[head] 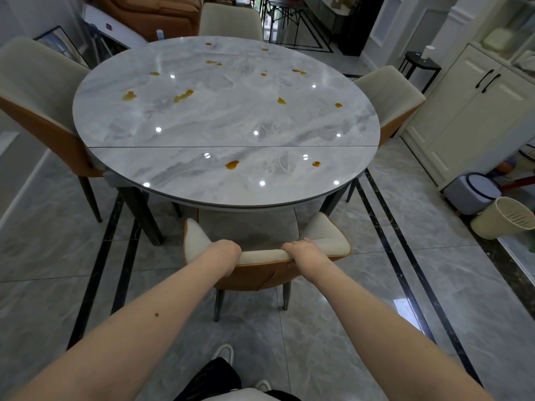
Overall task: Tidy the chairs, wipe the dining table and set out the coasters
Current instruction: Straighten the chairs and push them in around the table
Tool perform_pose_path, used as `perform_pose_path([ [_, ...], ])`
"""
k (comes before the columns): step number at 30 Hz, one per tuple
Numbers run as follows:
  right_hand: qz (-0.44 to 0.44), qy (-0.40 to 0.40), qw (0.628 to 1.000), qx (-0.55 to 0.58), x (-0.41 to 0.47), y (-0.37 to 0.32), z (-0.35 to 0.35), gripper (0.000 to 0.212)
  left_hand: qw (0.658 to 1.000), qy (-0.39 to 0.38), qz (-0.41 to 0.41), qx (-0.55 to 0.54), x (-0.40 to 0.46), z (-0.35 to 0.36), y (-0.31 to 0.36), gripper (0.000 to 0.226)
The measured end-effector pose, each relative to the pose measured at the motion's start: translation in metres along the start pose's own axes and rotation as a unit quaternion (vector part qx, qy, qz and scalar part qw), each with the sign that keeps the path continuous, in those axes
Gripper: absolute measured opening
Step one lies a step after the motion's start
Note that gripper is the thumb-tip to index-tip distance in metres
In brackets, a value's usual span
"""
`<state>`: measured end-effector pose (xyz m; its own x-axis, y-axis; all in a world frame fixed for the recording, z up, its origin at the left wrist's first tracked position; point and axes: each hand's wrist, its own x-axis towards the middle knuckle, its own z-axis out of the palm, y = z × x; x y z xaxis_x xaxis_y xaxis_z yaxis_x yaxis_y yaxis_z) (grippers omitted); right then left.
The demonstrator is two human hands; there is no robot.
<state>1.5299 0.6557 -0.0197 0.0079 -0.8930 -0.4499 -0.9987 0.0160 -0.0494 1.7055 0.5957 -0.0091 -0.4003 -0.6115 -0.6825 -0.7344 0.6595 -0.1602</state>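
A round grey marble dining table (202,128) fills the middle of the view, dotted with several orange-brown spills (232,165). Directly in front of me a cream and orange chair (262,256) stands with its seat partly under the table's near edge. My left hand (224,253) grips the top of its backrest on the left, and my right hand (304,251) grips the same rim on the right. No coasters or cloth are in view.
Three more cream chairs stand at the table: left (37,91), far side (230,20) and right (389,95). A white cabinet (474,111) lines the right wall, with a grey stool (470,192) and a cream bin (503,217) on the floor below it.
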Motion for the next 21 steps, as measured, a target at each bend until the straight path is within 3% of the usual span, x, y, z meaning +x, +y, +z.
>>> perform_pose_path([
  [11, 0.010, -0.049, 0.997, 0.066, 0.001, 0.003, -0.013, 0.033, 0.998, -0.046, 0.017, 0.045, -0.003, -0.012, 0.000, 0.040],
  [21, 0.003, -0.095, 0.995, 0.025, 0.015, 0.002, -0.024, 0.033, 0.991, -0.105, 0.059, 0.048, 0.006, -0.035, -0.005, 0.049],
])
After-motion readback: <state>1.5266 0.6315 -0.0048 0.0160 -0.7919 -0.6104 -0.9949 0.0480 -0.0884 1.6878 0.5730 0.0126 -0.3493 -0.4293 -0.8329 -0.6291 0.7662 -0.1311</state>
